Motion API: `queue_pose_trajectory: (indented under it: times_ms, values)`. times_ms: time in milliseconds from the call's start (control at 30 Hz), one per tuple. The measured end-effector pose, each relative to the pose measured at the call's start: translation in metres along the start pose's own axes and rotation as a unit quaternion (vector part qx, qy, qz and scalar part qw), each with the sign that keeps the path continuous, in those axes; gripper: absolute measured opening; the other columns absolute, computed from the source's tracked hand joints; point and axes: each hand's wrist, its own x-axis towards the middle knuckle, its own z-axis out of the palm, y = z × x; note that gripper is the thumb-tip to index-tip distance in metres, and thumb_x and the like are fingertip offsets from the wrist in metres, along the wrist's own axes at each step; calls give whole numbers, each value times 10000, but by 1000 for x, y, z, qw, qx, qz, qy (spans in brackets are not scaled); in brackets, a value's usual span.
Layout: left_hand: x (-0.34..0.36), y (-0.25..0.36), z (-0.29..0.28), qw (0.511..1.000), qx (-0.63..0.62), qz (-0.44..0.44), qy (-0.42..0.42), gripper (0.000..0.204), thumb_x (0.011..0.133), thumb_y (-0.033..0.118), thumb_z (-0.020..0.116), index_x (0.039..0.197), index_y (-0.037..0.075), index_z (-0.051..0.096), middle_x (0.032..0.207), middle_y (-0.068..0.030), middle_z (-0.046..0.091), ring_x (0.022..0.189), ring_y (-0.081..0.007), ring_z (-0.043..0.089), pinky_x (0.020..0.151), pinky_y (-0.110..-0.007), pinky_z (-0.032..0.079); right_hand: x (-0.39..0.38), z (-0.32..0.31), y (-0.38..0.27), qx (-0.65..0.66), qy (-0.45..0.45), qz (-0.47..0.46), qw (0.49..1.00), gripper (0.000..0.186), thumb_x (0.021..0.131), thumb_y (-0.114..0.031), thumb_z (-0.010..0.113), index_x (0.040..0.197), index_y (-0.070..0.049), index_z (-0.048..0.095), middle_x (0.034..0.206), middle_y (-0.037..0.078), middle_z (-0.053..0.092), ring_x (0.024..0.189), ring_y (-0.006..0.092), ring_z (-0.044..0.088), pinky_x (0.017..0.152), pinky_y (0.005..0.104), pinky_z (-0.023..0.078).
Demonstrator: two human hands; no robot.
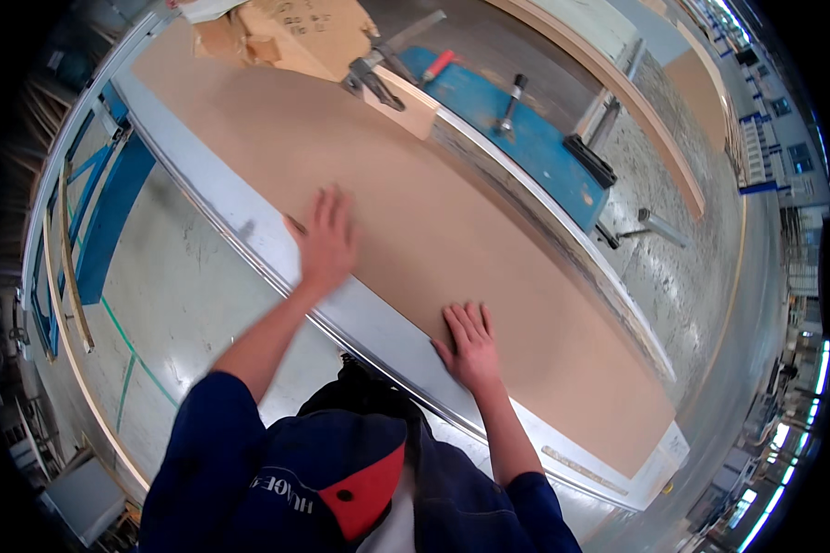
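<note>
A long tan sheet (553,341) lies diagonally on a pale grey metal surface (244,221) with rounded rails along its front. My left hand (327,244) rests on the sheet near its front edge, slightly blurred, fingers extended, holding nothing visible. Lower and to the right, my right hand (470,341) lies on the same edge, fingers stretched out and thumb apart. Along the sheet's far side are a wooden block (410,115) with a dark clamp (373,83) on it and a crumpled piece of brown cardboard (295,28).
Beyond the sheet, a blue platform (553,166) carries a red-handled tool (438,64) and another clamp-like tool (512,111). A long timber strip (664,147) runs behind it. A blue steel frame (111,221) with thin wooden strips stands on the left.
</note>
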Motion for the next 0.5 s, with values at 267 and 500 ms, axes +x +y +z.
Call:
queue_pose_trajectory:
  times_ms: [267, 500]
  values:
    - [-62, 86, 19, 1000, 28, 9, 4, 601, 1076, 412, 484, 1635, 226, 366, 1728, -133, 229, 1608, -342, 190, 1114, -880, 56, 13, 33, -3, 39, 41, -63, 996, 456, 927, -305, 769, 1310, -78, 672, 1369, 92, 669, 1369, 301, 573, 1251, 536, 322]
    - [-52, 71, 29, 1000, 21, 4, -8, 538, 1088, 344, 464, 1605, 213, 393, 1708, -130, 259, 1593, -322, 223, 1112, -877, 90, -190, -48, 111, -31, 24, 47, 998, 502, 905, -296, 784, 1328, -56, 662, 1348, 153, 674, 1348, 407, 582, 1212, 629, 344]
